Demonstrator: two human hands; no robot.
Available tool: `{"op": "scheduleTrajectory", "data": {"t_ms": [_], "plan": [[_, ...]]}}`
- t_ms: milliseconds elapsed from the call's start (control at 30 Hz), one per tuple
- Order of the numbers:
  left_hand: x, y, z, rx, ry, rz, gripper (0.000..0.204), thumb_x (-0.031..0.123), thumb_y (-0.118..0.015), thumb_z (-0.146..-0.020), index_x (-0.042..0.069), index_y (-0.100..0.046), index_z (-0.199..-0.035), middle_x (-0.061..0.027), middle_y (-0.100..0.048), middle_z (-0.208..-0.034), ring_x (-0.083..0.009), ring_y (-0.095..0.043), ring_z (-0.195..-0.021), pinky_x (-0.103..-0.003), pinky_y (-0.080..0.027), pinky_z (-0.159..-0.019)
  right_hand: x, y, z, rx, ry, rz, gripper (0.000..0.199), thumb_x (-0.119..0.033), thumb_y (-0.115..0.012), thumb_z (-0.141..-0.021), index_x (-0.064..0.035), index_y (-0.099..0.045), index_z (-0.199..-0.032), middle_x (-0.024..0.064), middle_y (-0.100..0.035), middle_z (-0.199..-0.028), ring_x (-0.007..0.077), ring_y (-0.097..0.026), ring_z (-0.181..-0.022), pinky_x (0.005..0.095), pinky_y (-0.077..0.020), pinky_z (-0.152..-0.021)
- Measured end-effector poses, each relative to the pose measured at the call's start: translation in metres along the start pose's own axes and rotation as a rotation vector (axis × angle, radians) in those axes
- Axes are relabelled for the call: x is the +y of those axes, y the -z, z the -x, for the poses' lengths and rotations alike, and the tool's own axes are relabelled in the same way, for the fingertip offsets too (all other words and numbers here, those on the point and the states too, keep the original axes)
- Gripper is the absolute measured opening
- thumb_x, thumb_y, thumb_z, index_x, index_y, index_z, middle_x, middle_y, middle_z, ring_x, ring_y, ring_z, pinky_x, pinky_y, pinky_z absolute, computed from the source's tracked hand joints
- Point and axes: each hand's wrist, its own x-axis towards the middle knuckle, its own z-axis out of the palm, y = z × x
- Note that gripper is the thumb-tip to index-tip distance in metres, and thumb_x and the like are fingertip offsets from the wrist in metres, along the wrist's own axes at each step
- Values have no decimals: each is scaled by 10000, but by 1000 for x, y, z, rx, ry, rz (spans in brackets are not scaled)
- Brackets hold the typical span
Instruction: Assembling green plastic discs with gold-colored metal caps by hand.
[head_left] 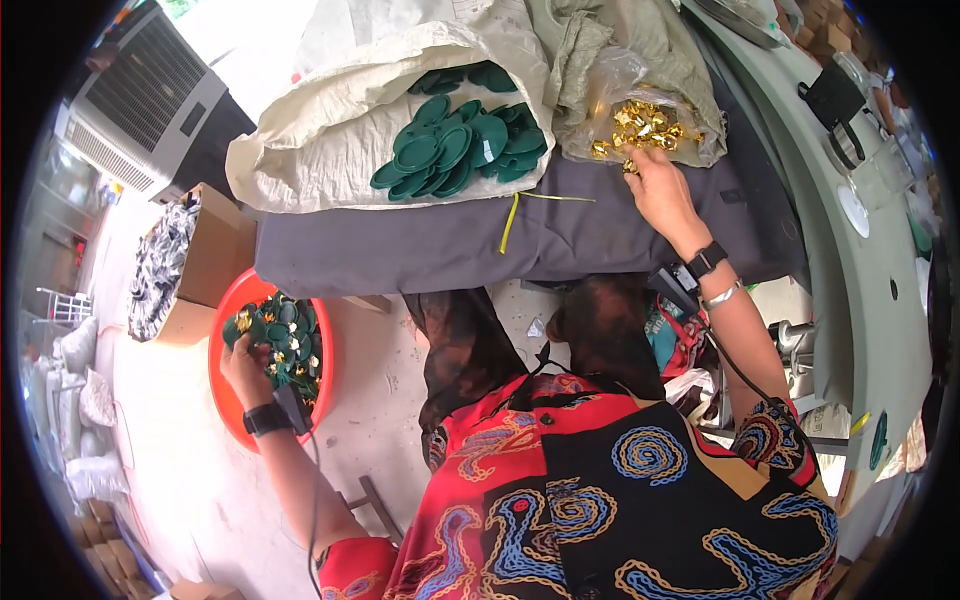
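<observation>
My left hand (246,372) is over a red-orange tub (222,405) at the lower left. Its fingers are closed on a dark green plastic disc (232,333) with a shiny gold piece on it. More green discs (293,345) with small gold pieces fill the tub. Across the table, my right hand (662,195) reaches to the mouth of a bag of small shiny gold pieces (652,124). A gold piece shows at its pinched fingertips. Left of that bag, loose green discs (440,150) spill from a white woven sack (310,150).
A dark grey cloth (400,245) covers the table, with a yellow-green tie strip (511,225) on it. At the left stand a cardboard box (215,250) of black-and-white material and a grey air cooler (150,100). A pale green tabletop (815,190) curves along the right.
</observation>
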Motion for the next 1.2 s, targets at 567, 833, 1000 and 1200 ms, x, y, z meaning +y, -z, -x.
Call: {"op": "scheduleTrajectory", "data": {"t_ms": [567, 833, 1000, 1200], "plan": [[35, -249, 28, -461, -998, -900, 339, 15, -563, -769, -64, -594, -1097, -279, -547, -1173, -432, -524, -1075, -446, -408, -953, -8, -33, 3, 196, 107, -37, 142, -51, -496, -771, 3, -532, -898, 180, -545, -837, 335, -573, -786, 434, -489, -656], [13, -313, -18, -772, -1047, -1058, 464, -5, -536, -613, -55, -612, -1069, -245, -631, -943, -405, -581, -914, -427, -466, -822, 8, -18, 12, 74, -6, -10, 250, -4, -504, -772, 39, -526, -1016, 198, -514, -926, 342, -586, -857, 410, -495, -737], [3, -316, -27, -732, -1046, -1091, 450, 4, -545, -618, -72, -626, -1054, -244, -635, -925, -401, -590, -894, -427, -469, -813, 10, -26, 7, 126, -22, -5, 172, -18, -502, -777, 25, -518, -943, 176, -500, -902, 327, -587, -838, 406, -492, -720], [-6, -313, -36, -732, -1105, -1034, 400, -4, -546, -622, -85, -638, -1003, -252, -634, -878, -405, -600, -843, -436, -475, -766, 7, -22, 8, 115, -17, -10, 154, -23, -500, -782, 41, -525, -921, 188, -509, -898, 330, -587, -838, 412, -491, -727]]}}
